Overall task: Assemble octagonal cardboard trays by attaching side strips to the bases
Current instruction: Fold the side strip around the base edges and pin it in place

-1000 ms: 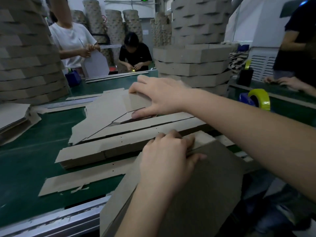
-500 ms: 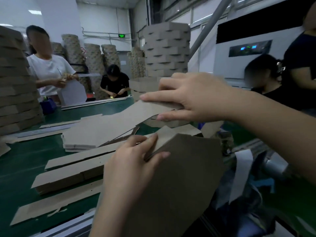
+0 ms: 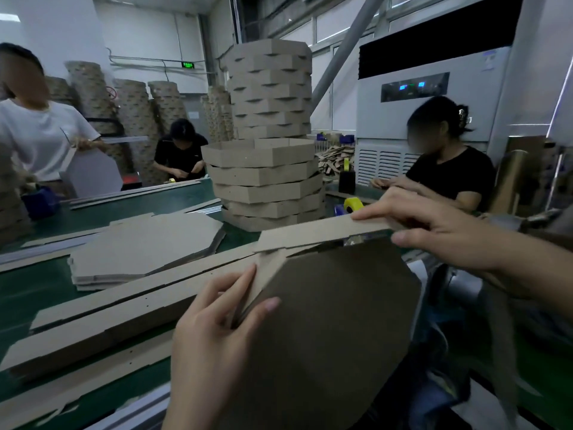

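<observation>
The fingers [image 3: 246, 279] of my left hand [image 3: 214, 330] were clamped on the left edge of the octagonal base [image 3: 325, 336], thumb across its face, holding it tilted up off the near edge of the bench [image 3: 46, 290]. My right hand [image 3: 434, 231] pinched the side strip [image 3: 319, 232] by its right end, forefinger on top and thumb beneath, so the strip lay along the base's top edge, close to it but not plainly seated. As I judged it, the risk sat at the strip's far end, above the base's upper-left corner, where nothing held it: with a grip at one end only it could swing out of line and meet the base crooked, leaving a gap at the corner. The base, gripped on one side alone, could also sag or twist away from the strip. Beyond the base stood the stack of finished trays [image 3: 266, 181], close enough that a wide swing of the strip might knock it. Left of the base lay a pile of flat bases [image 3: 145, 246]. A yellow tape roll [image 3: 353, 203] showed just past the base's top edge. As for writing, the green lit sign [image 3: 187, 65] high beyond the base was too blurred to read, the label on the white cabinet [image 3: 434, 119] was too small, and the cardboard bore no print I could make out.
</observation>
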A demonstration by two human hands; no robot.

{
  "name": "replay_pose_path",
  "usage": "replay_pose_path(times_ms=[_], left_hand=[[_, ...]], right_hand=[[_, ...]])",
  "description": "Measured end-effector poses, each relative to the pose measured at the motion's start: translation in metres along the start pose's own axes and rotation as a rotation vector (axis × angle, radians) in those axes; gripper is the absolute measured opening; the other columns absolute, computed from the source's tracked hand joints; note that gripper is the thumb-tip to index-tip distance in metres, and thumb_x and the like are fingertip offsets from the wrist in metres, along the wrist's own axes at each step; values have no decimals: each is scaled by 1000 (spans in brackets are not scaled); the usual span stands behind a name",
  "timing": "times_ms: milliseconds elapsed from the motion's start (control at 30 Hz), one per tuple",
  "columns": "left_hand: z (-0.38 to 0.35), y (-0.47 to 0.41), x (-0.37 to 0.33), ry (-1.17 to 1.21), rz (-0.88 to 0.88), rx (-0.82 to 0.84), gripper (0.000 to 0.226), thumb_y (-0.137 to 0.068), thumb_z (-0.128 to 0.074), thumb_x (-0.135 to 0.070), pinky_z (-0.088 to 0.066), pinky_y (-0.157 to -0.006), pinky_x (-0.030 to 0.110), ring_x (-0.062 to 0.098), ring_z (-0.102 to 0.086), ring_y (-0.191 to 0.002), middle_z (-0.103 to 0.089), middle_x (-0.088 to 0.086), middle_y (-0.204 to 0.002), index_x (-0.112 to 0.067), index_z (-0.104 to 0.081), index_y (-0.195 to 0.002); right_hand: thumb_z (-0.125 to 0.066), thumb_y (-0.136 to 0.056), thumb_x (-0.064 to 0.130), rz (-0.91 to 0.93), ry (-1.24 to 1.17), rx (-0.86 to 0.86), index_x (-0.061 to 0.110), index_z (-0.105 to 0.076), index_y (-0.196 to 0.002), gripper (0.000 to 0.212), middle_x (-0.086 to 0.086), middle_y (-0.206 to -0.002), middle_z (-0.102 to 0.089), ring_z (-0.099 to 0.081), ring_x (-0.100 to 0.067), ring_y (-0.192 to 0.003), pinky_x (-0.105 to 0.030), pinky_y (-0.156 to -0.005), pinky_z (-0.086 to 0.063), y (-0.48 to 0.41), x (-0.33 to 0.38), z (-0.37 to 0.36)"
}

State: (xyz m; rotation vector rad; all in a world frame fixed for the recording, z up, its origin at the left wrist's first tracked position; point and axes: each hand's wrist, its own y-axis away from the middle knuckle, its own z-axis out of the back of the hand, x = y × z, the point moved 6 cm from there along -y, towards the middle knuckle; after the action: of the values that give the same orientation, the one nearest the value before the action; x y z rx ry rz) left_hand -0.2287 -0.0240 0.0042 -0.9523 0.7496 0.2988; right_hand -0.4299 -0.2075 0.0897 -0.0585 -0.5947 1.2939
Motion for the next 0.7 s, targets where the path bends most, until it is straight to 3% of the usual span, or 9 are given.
replay_pose_path(times_ms=[67, 200, 333, 500, 600, 700], left_hand=[[-5, 4, 4, 41, 7, 13, 57, -62, -78, -61, -33, -78, -2, -10, -55, -101, -63, -28, -104, -40, -65, -113], [-11, 12, 13, 70, 15, 47, 54, -63, -79, -55, -35, -78, -1, -5, -57, -103, -63, -25, -108, -46, -62, -113], [-11, 16, 18, 36, 10, 44, 53, -62, -73, -52, -35, -80, -1, -8, -56, -103, -61, -28, -109, -43, -63, -113], [-9, 16, 17, 20, -10, 29, 56, -64, -71, -58, -34, -81, -1, -8, -56, -104, -62, -26, -109, -36, -65, -115], [-6, 16, 16, 58, -15, 8, 53, -67, -65, -56, -35, -82, 0, -7, -57, -103, -63, -24, -109, -36, -65, -115], [-5, 18, 16, 80, -14, 14, 53, -67, -66, -55, -37, -82, 2, -4, -58, -104, -64, -22, -110, -34, -65, -116]], right_hand=[[-52, -79, 55, -26, -68, -50, 54, -55, -118, 39, 29, -110, -51, -47, 9, -111, -3, -85, -32, 3, -10, -10], [-66, -74, 55, -29, -213, -221, 45, -64, -110, 37, 24, -107, -58, -55, -2, -106, -10, -84, -41, 4, -28, -21], [-66, -83, 46, -2, -274, -184, 43, -64, -119, 37, 17, -115, -60, -54, -7, -114, -15, -93, -40, -1, -45, -30], [-61, -80, 38, -17, -448, -166, 40, -70, -114, 35, 13, -116, -62, -55, -10, -117, -19, -96, -43, -1, -62, -40], [-61, -77, 37, -21, -453, -150, 31, -71, -114, 39, 15, -115, -64, -55, -5, -117, -13, -95, -41, -1, -65, -46], [-62, -75, 35, -21, -502, -177, 19, -68, -113, 41, 10, -114, -65, -57, -8, -114, -15, -95, -41, -2, -67, -47]])
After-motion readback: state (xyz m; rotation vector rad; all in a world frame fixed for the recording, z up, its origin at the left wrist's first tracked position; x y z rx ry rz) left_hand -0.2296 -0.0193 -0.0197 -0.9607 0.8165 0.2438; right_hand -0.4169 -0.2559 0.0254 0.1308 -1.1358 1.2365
